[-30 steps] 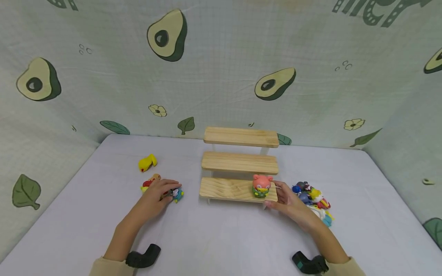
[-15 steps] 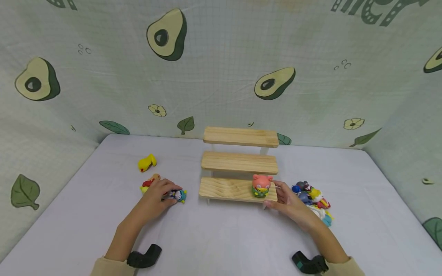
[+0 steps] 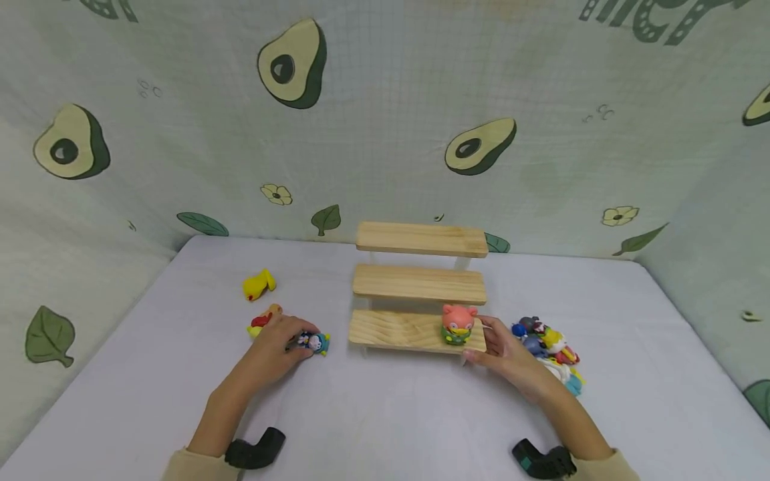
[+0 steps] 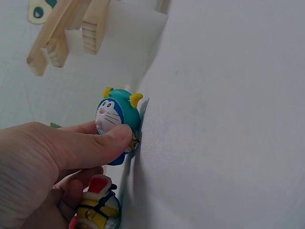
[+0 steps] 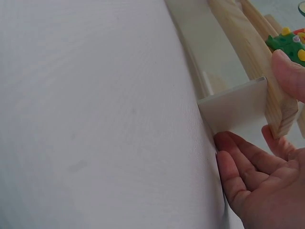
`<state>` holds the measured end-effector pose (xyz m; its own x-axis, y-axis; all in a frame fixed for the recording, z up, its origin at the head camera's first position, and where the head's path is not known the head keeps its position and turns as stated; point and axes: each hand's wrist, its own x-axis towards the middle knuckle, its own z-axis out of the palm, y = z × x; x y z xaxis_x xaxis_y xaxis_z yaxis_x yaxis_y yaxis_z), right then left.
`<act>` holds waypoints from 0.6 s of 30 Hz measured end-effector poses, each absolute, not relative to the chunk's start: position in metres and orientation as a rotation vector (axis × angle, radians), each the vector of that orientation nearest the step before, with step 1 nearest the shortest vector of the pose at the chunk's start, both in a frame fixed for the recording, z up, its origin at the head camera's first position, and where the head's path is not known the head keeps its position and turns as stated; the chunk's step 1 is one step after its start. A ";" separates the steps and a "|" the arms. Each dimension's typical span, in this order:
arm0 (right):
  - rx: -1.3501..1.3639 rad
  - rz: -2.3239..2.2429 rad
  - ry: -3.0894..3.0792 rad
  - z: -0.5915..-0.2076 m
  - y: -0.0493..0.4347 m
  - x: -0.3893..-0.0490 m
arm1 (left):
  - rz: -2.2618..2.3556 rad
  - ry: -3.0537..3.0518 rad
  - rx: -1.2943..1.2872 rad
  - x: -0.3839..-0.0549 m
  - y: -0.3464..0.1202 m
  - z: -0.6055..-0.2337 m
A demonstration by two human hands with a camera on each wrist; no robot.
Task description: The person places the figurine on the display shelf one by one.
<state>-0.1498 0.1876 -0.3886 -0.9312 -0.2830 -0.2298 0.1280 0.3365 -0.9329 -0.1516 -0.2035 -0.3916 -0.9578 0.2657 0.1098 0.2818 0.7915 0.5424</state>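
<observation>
My left hand (image 3: 275, 349) pinches a small toy figure (image 4: 116, 112) with a blue-and-white cat face, teal hood and yellow horns, thumb across its front. The figure is low over the table. Beneath the same hand's lower fingers sits a yellow toy figure with a red-and-white hat (image 4: 97, 205). My right hand (image 3: 511, 357) grips the right end of the lowest board of a three-step wooden display shelf (image 3: 391, 329); its thumb (image 5: 290, 78) lies on the board and other fingers curl below, beside the white support. A pink-headed toy figure in green (image 3: 458, 325) stands on that board near the thumb.
Several colourful toy figures (image 3: 550, 344) lie in a pile right of my right hand. A yellow toy figure (image 3: 259, 285) lies at the back left, and a red-and-yellow one (image 3: 261, 321) is partly hidden behind my left hand. Avocado-print cloth (image 3: 385, 133) hangs behind the table.
My left hand has brought the teal-hooded toy figure slightly to the right, and it has turned so its face shows more. The right hand stays on the shelf.
</observation>
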 end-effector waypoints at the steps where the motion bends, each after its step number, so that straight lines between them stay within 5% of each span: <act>1: -0.138 -1.622 2.254 -0.388 0.189 -0.149 | -0.908 -2.956 -0.440 -0.151 -0.203 -0.392; 18: -0.154 -1.625 2.254 -0.388 0.191 -0.148 | -0.912 -3.027 -0.312 -0.149 -0.192 -0.383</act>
<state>-0.1482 0.1906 -0.3882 -0.9304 -0.2918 -0.2217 0.1181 0.3341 -0.9351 -0.1489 -0.1916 -0.3828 -0.9801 0.1974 0.0234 0.1774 0.8159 0.5502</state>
